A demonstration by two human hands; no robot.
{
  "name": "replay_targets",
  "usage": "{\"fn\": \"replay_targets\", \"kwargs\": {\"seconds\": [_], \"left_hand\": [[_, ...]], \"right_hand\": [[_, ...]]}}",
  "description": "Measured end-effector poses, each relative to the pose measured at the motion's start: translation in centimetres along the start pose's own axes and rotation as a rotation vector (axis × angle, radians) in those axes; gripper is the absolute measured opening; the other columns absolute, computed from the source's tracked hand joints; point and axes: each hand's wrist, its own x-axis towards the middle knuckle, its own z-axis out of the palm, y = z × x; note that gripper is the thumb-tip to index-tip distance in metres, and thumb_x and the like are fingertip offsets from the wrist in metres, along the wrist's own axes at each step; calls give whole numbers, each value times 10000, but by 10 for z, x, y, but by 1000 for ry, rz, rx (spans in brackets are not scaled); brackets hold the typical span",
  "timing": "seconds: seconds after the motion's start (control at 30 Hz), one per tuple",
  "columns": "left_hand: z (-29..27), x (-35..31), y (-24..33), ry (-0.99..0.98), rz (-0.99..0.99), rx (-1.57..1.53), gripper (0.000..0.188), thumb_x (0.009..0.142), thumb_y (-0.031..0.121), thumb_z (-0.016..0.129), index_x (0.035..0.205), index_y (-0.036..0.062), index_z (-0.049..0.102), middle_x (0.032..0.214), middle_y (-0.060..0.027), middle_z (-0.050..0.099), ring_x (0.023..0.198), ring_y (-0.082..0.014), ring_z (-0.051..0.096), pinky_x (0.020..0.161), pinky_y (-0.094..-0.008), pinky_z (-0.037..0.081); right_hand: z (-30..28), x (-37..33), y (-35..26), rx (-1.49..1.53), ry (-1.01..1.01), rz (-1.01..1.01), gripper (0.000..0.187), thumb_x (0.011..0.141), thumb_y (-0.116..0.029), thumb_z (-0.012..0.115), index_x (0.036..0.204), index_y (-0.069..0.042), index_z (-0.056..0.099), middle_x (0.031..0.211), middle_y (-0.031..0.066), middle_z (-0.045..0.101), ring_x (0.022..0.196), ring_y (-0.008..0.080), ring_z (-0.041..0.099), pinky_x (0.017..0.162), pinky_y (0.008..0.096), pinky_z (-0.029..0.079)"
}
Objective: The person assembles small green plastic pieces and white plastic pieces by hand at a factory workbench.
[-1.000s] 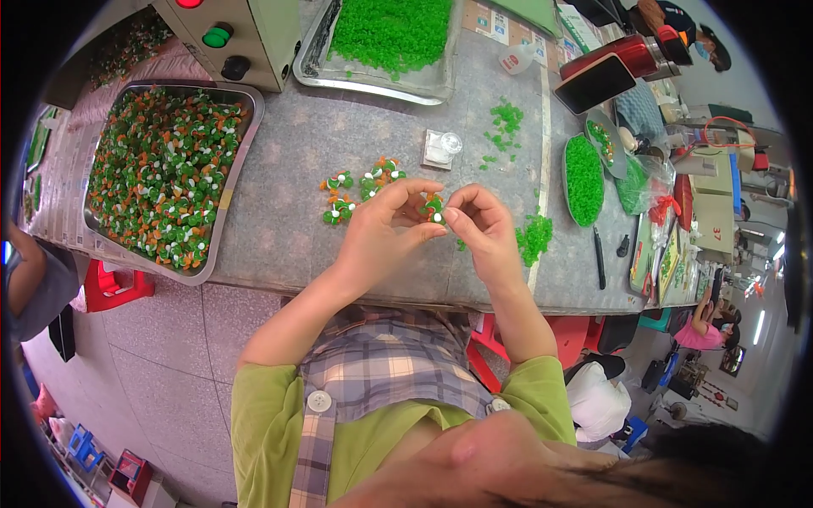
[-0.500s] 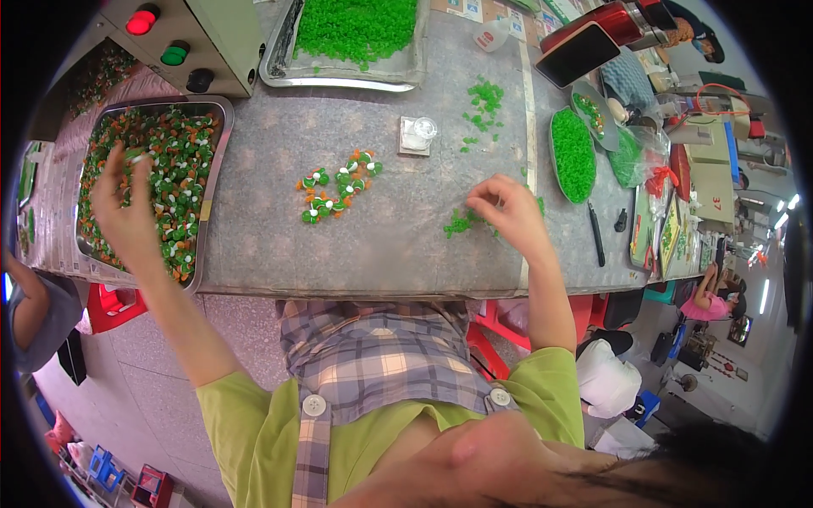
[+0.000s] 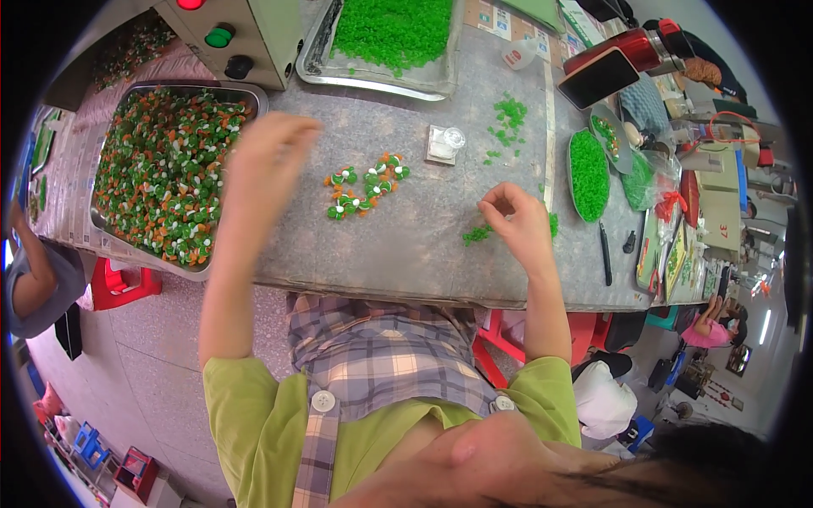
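Note:
My left hand (image 3: 269,157) is over the table, just right of a metal tray (image 3: 261,100) heaped with small green, white and orange pieces (image 3: 161,169). Motion blurs its fingers, so what they hold is hidden. A loose cluster of the same tricolour pieces (image 3: 368,188) lies on the grey tabletop to its right. My right hand (image 3: 521,224) hovers near the front of the table, thumb and forefinger pinched together; anything between them is too small to make out. Tiny green pieces (image 3: 477,235) lie beside it. Farther back sits a white square block (image 3: 440,146) with a clear round part.
A second metal tray (image 3: 373,85) of green pieces stands at the back. To the right are an oval dish (image 3: 589,178) of green pieces, a black pen-like tool (image 3: 605,254), a phone (image 3: 599,79) and a red flask (image 3: 622,52). A control box (image 3: 254,38) stands back left.
My left hand has moved right, from above the tricolour tray to over the table. My right hand stays pinched near the green pieces. The whole view has shifted slightly.

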Motion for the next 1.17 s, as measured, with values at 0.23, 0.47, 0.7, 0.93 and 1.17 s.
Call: {"fn": "replay_targets", "kwargs": {"seconds": [0.23, 0.47, 0.7, 0.93, 1.17], "left_hand": [[77, 5, 27, -228, 171, 331, 188, 687, 203, 642, 822, 85, 586, 786, -62, 540, 826, -233, 500, 723, -338, 387], [92, 0, 31, -85, 376, 236, 151, 678, 159, 647, 789, 89, 573, 762, -43, 541, 792, -215, 517, 664, -338, 395], [62, -20, 59, -223, 95, -322, 136, 712, 87, 615, 841, 55, 588, 783, -80, 536, 692, -238, 553, 587, -307, 443], [75, -35, 67, -276, 119, -420, 103, 746, 59, 605, 843, 47, 574, 769, -45, 497, 625, -139, 479, 560, -251, 401], [73, -36, 63, -270, 84, -489, 76, 757, 64, 594, 828, 48, 572, 758, -41, 484, 629, -136, 474, 562, -245, 403]], "right_hand": [[7, -4, 13, 549, 48, 31, 105, 743, -71, 615, 824, -6, 601, 755, 30, 622, 687, 79, 569, 632, 208, 431], [6, 0, 6, 958, -63, 8, 129, 766, -66, 607, 875, 2, 597, 779, 67, 626, 697, 105, 576, 672, 218, 450], [16, -4, -4, 1113, -178, 16, 100, 757, -56, 619, 838, -13, 579, 778, 66, 615, 695, 119, 571, 633, 227, 450], [17, -12, -23, 745, -120, -65, 98, 750, -27, 621, 837, -10, 578, 764, 11, 593, 680, 51, 530, 599, 164, 406], [19, -7, -27, 790, -146, 0, 118, 743, -52, 639, 838, -13, 581, 759, 8, 592, 676, 49, 524, 587, 168, 399]]}}
